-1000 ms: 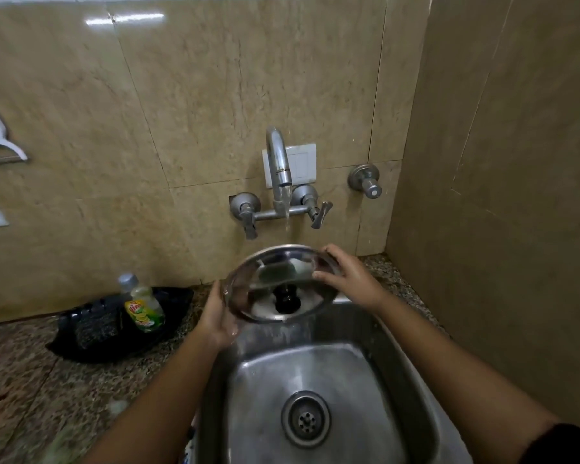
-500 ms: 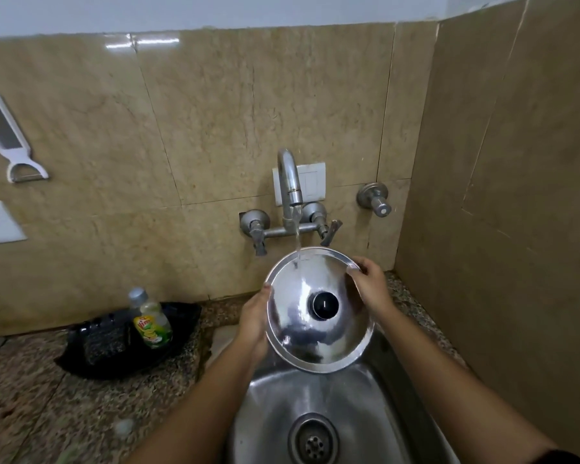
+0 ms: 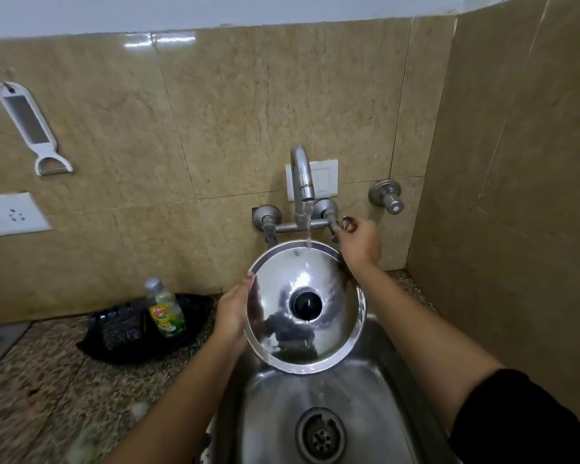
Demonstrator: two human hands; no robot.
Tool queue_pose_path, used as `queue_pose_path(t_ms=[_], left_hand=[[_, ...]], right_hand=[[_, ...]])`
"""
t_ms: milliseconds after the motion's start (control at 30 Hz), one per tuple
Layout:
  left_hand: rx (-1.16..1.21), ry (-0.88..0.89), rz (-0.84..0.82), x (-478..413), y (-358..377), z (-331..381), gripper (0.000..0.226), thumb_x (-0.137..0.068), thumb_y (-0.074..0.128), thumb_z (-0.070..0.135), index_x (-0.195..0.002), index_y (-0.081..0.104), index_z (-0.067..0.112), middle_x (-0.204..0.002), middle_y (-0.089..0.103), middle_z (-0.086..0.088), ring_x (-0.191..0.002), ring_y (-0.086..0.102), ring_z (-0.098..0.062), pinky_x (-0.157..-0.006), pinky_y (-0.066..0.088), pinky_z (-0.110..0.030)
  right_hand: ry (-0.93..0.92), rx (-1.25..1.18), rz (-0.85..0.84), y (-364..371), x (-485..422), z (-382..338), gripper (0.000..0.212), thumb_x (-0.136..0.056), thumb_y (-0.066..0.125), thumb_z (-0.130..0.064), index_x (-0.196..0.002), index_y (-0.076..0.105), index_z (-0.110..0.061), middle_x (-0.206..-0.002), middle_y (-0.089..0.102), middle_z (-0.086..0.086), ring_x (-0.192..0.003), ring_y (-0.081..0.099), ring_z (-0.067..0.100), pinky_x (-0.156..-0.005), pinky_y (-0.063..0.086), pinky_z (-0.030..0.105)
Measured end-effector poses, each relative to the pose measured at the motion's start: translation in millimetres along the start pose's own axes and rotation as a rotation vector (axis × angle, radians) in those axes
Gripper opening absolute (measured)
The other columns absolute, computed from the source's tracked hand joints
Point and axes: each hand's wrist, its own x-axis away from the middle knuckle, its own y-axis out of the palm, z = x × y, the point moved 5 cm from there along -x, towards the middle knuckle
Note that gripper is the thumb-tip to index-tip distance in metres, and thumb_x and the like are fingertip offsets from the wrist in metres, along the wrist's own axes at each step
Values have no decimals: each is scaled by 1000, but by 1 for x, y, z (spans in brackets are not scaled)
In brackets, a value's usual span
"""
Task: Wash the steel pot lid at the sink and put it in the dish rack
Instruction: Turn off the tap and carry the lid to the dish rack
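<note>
We hold a steel pot lid under running water over a sink.

Taking the sink [image 3: 375, 390] as our landmark and going from near to far: its drain [image 3: 320, 437] lies closest to us, bare. Just above the basin's far half, our left hand [image 3: 233, 311] grips the left rim of the lid [image 3: 303, 308], which is tilted up, domed side and black knob [image 3: 305, 303] facing us. The lid is round, so no axis matters; it sits right of that hand, which alone carries it. Beyond the sink, water from the tap [image 3: 302, 177] strikes the lid's top edge. Our right hand [image 3: 359, 239], clear of the lid, is closed around the right tap handle [image 3: 344, 224], we judge to turn it. No dish rack is visible.
</note>
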Motion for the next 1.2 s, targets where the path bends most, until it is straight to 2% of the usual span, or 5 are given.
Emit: queue_pose_path(t_ms=[300,467,567,833,1200], left_hand=[[30,62,6,13,-12,11,39,-85,63,41,-105,70,9,-108,70,-16,-102,65,-34,-93,51,-51],[42,243,17,27,-18,15,23,-91,58,33,-87,70,13,-84,70,-8,-79,64,-24,-74,55,-39],[133,333,19,36,-27,12,23,-93,54,25,-79,68,13,-67,70,1,-64,64,-13,-61,55,-25],[216,294,30,46,-40,-6,24,-97,48,17,-84,66,10,-71,75,1,-69,70,-10,-68,57,-23],[89,247,289,52,-106,38,25,-100,43,26,-90,65,19,-87,66,4,-82,62,-11,-68,45,-22]], right_hand=[[-291,405,-53,-12,16,-27,31,-89,60,-18,-119,60,-14,-117,58,8,-110,54,27,-88,47,38],[-68,-183,-488,-31,64,-3,31,-98,46,-33,-123,56,-18,-107,65,2,-98,62,19,-82,50,34],[-55,-403,-737,-37,96,7,26,-97,48,-18,-117,60,-8,-105,67,1,-94,65,4,-77,51,19],[-175,-512,-652,-42,117,-4,18,-98,44,-9,-103,61,-6,-96,69,18,-92,68,27,-83,55,33],[-85,-550,-492,-1,142,-66,16,-98,44,-17,-93,60,-19,-79,59,9,-66,56,25,-53,48,32]])
